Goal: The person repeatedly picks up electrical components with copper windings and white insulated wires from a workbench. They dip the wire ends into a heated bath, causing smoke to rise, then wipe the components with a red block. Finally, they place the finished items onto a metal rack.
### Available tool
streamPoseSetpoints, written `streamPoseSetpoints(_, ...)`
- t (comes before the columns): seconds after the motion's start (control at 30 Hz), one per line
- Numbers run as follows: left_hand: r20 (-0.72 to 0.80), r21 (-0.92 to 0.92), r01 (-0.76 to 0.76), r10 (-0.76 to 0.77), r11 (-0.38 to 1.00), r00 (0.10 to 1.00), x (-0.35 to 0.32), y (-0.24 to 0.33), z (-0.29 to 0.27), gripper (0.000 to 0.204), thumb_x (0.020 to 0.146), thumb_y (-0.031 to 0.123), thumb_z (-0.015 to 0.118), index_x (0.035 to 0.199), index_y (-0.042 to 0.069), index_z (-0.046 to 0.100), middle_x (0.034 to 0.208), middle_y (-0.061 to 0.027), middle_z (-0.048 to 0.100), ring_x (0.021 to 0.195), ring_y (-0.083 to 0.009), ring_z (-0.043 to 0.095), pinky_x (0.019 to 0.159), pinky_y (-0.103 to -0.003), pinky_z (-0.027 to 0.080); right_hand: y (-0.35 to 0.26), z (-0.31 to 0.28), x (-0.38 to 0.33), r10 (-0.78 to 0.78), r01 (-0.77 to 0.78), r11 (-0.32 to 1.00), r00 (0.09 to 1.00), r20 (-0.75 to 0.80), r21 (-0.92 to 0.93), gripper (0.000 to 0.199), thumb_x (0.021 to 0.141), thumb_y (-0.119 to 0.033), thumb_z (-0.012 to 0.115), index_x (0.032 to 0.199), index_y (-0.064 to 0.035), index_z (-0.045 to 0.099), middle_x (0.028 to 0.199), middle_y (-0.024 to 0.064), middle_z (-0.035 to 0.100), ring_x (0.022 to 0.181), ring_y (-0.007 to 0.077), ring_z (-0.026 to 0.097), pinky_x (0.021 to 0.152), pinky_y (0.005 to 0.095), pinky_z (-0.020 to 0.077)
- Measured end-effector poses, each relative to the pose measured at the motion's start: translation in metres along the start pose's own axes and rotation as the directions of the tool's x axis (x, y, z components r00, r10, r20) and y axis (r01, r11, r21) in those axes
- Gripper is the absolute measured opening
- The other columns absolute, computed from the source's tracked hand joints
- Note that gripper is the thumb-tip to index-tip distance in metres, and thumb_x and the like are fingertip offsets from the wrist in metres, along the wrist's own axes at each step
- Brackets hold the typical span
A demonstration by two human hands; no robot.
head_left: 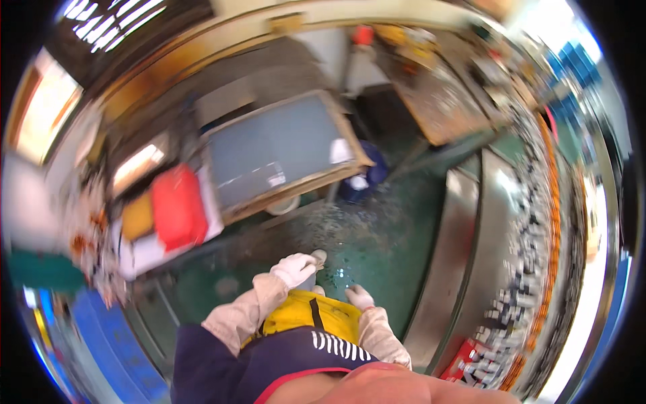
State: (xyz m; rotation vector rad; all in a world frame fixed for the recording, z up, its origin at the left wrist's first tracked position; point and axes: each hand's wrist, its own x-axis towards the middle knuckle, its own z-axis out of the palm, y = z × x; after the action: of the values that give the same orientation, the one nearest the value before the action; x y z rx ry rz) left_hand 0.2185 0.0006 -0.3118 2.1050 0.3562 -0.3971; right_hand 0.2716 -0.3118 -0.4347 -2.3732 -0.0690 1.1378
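Observation:
My left hand (294, 270), in a white glove, hangs in front of my yellow apron (313, 314). Its fingers are loosely bent and I see nothing held in them. Just past its fingertips shows a pale shoe (319, 256) on the floor. My right hand (360, 297), gloved in white too, hangs at the apron's right edge. Motion blurs its fingers, and I cannot tell whether they are closed. Beige sleeves cover both forearms. Neither hand touches a table or bench. Nearest ahead is the wood-framed grey panel (276, 151).
A red plastic container (179, 207) and a yellow one (138, 217) stand left of the panel. A wooden table (441, 108) is at the far right. Long metal benches (452, 232) run along my right, beside rows of small parts (518, 269). The green floor (393, 225) looks wet.

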Motion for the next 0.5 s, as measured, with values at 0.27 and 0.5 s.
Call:
streamPoseSetpoints(0.27,-0.113,-0.123,0.198,-0.212,0.972,0.971,-0.144,-0.023,0.002,0.034,0.092,0.042,0.052,0.112,0.020,0.068,0.119,-0.0111,0.066,0.112,-0.0338,0.061,0.098,-0.042,0.048,0.059,-0.051,-0.081,0.243,-0.222,0.957,0.966,0.092,-0.189,0.052,0.089,-0.040,0.059,0.119,0.0026,0.062,0.109,0.0193,0.069,0.096,0.0346,0.067,0.088,0.0433,0.0505)
streamPoseSetpoints(0.5,-0.468,-0.359,0.244,-0.400,0.901,0.788,-0.213,-0.066,-0.027,0.035,0.093,0.040,0.057,0.115,0.015,0.068,0.117,-0.0127,0.067,0.111,-0.0321,0.062,0.096,-0.039,0.049,0.023,0.004,-0.044,0.009,0.091,0.908,0.971,0.238,-0.409,0.050,0.089,-0.038,0.058,0.117,0.0028,0.063,0.103,0.0177,0.070,0.095,0.0315,0.067,0.084,0.0416,0.0521)
